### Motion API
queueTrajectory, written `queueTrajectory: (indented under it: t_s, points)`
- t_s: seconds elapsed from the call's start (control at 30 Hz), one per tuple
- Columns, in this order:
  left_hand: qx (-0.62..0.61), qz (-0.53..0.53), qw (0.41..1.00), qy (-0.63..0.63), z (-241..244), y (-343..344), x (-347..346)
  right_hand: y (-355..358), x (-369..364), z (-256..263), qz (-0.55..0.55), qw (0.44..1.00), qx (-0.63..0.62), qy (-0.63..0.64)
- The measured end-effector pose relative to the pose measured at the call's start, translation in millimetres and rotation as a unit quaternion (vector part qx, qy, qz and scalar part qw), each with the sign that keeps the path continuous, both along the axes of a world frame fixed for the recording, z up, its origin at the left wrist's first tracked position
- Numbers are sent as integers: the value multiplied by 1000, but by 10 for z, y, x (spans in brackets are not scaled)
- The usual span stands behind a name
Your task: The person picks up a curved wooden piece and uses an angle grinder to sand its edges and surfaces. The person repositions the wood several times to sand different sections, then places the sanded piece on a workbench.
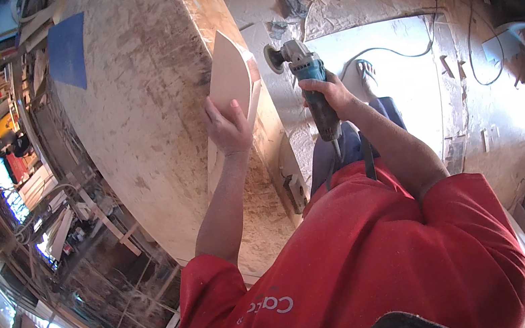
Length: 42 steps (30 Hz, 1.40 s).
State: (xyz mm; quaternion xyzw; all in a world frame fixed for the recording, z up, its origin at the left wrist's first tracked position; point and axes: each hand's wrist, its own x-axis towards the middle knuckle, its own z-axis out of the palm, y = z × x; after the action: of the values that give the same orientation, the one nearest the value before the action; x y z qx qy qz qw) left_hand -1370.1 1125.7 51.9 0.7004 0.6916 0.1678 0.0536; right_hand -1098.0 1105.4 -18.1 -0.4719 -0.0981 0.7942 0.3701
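My left hand (229,127) grips the lower part of a pale wooden piece (230,72) with curved sides and a pointed top. This piece is over the edge of a wooden workbench (145,130); whether it touches the bench I cannot tell. My right hand (326,93) is closed around the body of a teal and black angle grinder (313,80). The grinder's round disc (273,59) faces left, apart from the wooden piece. Its cord runs down from the rear of the tool towards my red shirt. Part of another pale board (213,158) shows beneath my left wrist.
A blue sheet, perhaps sandpaper (68,53), lies on the bench's far left. Power cable (395,50) trails across the floor near my sandalled foot (367,72). Wood scraps and timber (56,230) crowd the left side. A dark metal fitting (295,192) sits at the bench's side.
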Motion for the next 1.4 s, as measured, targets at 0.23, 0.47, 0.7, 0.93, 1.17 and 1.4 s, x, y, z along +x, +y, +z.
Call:
queueTrajectory:
  t_s: [0.23,0.47,0.7,0.93,1.17,1.4]
  points:
    - [-2,1,1000,-7,-12,-9,-17,17,-5,63,0,999,-12,37]
    - [4,-1,1000,-5,3,-18,-19,189,-61,418,11,999,26,43]
    - [-14,-3,999,-35,6,-16,-34,237,-123,446,22,997,67,31]
    - [6,-10,1000,-12,-14,1,-55,125,-119,189,32,999,31,26]
    - [0,-3,1000,-4,67,-17,25,219,-33,320,29,999,10,32]
    - [1,-16,1000,-18,53,-16,-9,319,-8,436,36,997,56,38]
